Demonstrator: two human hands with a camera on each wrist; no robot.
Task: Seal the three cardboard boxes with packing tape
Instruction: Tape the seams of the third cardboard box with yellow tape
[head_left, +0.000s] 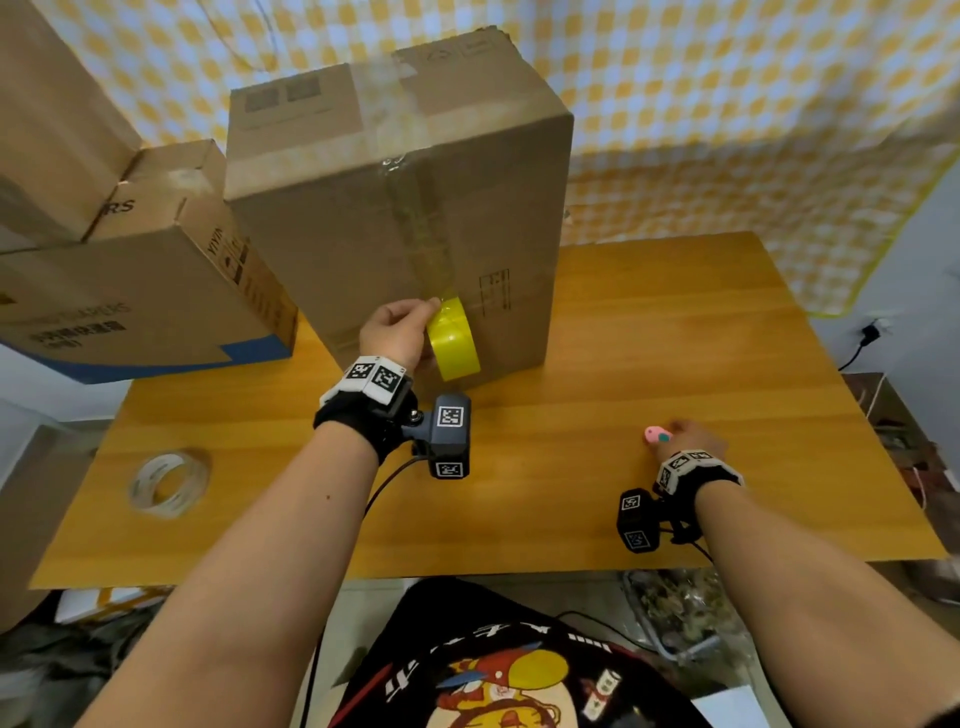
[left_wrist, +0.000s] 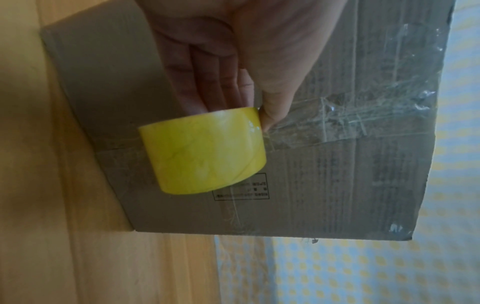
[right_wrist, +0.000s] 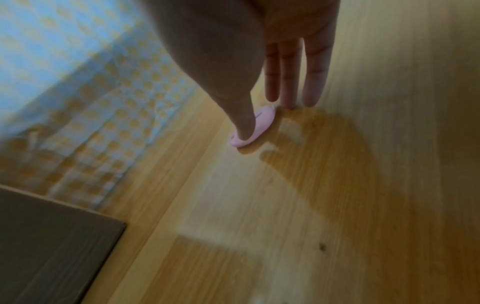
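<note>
A tall cardboard box (head_left: 467, 208) stands on the wooden table (head_left: 675, 338). A strip of clear tape (head_left: 426, 234) runs over its top and down the front seam. My left hand (head_left: 395, 332) holds a yellow tape roll (head_left: 452, 340) against the box's lower front face. In the left wrist view my thumb sits on the rim of the roll (left_wrist: 202, 150), my fingers (left_wrist: 207, 82) reach behind it, and the strip (left_wrist: 350, 121) leads away from it across the box (left_wrist: 337, 185). My right hand (head_left: 685, 439) lies on the table to the right. Its thumb presses a small pink cutter (right_wrist: 262, 123) and its fingers (right_wrist: 314, 82) are straight.
Two more cardboard boxes are stacked at the left, a blue-edged one (head_left: 130, 301) below and another (head_left: 52, 130) behind it. A clear tape roll (head_left: 169, 483) lies near the table's front left corner. A checked cloth hangs behind.
</note>
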